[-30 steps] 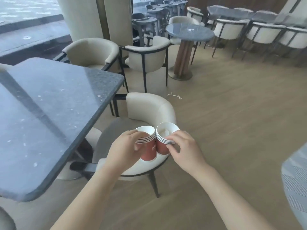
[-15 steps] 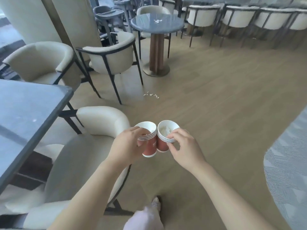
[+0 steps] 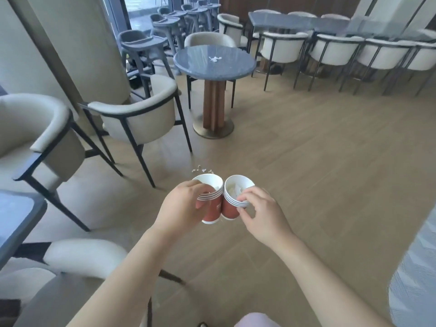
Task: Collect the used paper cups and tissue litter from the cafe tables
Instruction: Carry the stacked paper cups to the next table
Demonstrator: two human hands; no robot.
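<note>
Closer now: round table (image 3: 188, 67) at 12 o'clock | left hand (image 3: 182, 206) wraps cup stack (image 3: 214, 212), right hand (image 3: 262, 213) pinches tissue-filled stack (image 3: 230, 210), stacks touching | floor scraps (image 3: 200, 171) just beyond | carrying leg; next likely merge stacks, freeing fingers for table tissue (image 3: 214, 59).

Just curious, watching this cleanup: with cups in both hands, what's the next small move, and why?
Probably nest the right stack into the left stack: the right hand and left hand are both full, and tissue scraps on the round table need a free hand.
</note>
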